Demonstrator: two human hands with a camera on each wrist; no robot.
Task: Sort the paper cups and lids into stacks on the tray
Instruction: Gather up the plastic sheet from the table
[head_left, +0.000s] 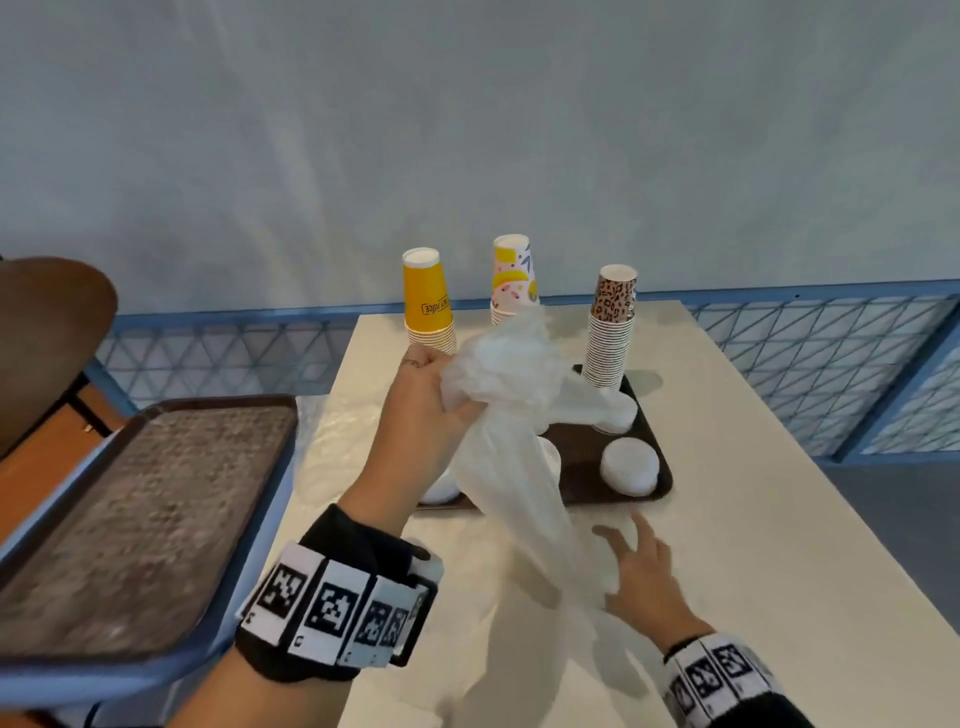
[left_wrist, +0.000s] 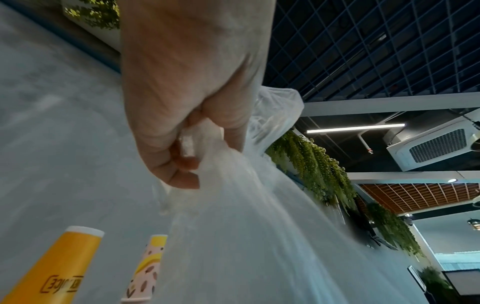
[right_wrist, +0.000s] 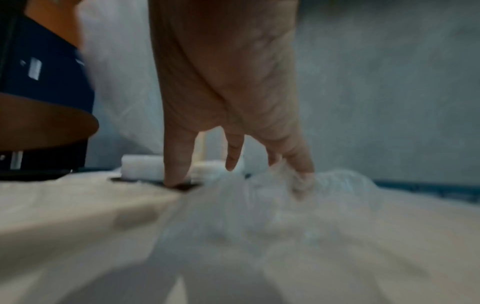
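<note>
Three upside-down cup stacks stand at the far end: yellow (head_left: 428, 299), white patterned (head_left: 513, 275) and leopard-print (head_left: 611, 327), the last on the dark tray (head_left: 582, 457). White lid stacks (head_left: 629, 466) lie on the tray. My left hand (head_left: 426, 400) grips a bunched clear plastic bag (head_left: 504, 415) and holds it up above the tray; the bag hides part of the tray. My right hand (head_left: 636, 566) lies with fingers spread on the bag's lower end on the table. In the left wrist view the fingers (left_wrist: 182, 164) curl round the plastic bag (left_wrist: 259, 226). The right wrist view is blurred.
The cream table (head_left: 753, 519) runs away from me. A second brown tray (head_left: 140, 519) sits on a blue-framed surface at the left. A blue mesh fence (head_left: 831, 364) runs behind the table. A brown chair back (head_left: 47, 332) is at far left.
</note>
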